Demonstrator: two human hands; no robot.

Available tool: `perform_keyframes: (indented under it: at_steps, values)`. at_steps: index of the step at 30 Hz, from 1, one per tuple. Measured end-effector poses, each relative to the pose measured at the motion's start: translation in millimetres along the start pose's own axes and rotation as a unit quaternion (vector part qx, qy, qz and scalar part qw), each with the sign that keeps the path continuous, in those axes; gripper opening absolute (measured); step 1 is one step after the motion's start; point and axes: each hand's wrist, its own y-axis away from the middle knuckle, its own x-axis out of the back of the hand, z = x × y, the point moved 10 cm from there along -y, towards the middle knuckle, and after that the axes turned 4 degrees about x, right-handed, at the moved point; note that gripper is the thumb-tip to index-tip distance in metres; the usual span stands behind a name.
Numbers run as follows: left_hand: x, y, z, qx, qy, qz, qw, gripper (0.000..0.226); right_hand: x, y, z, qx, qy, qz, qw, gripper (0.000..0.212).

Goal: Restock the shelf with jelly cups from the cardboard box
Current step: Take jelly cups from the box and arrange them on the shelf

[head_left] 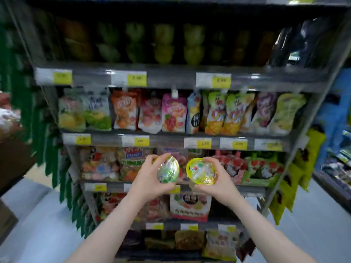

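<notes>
You have one jelly cup in each hand, both held up in front of the shelving with their foil lids turned toward you. Your left hand (147, 179) wraps the green-lidded cup (168, 172), fingers curled over its top rim and thumb under it. Your right hand (221, 179) grips the yellow-lidded cup (201, 173) the same way. The two cups sit just beside each other, not quite touching.

The likely home is the top shelf (171, 77), where rows of stacked cups (163, 44) stand two high behind the front lip; blur keeps me from saying which column has room. The cardboard box (7, 217) may be that brown shape at the left edge, though only a corner shows.

To place these well, turn each cup upright before you lift it over the lip. Match green to the green column, and check where the yellow belongs. Set one down fully before releasing the other, and seat it squarely on the cup below so the stack does not lean.
</notes>
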Motion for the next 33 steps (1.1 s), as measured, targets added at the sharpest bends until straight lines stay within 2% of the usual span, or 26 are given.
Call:
perform_keyframes:
  at_steps: [11,17,21,27,33]
  values:
    - [214.5,-45.4,158.4,-0.130,-0.013,0.187,0.974,0.083,90.5,-49.3,-229.6,0.167,-0.031,0.046,0.984,0.070]
    - [334.1,-61.7,223.0,-0.194,-0.038,0.295,0.935,0.081,126.1,-71.3,-352.2,0.254,-0.055,0.065,0.963,0.070]
    - [396.7,-88.4,254.6,-0.228,-0.054,0.342,0.910,0.079,142.6,-92.8,-424.1,0.311,-0.052,0.105,0.943,0.067]
    - [424.2,-143.2,273.1,-0.263,-0.038,0.356,0.896,0.080,159.6,-141.5,-470.9,0.352,-0.064,0.170,0.918,0.069]
    - [396.2,-182.0,249.0,-0.263,0.007,0.350,0.899,0.094,157.0,-188.6,-458.3,0.350,-0.040,0.207,0.913,0.072]
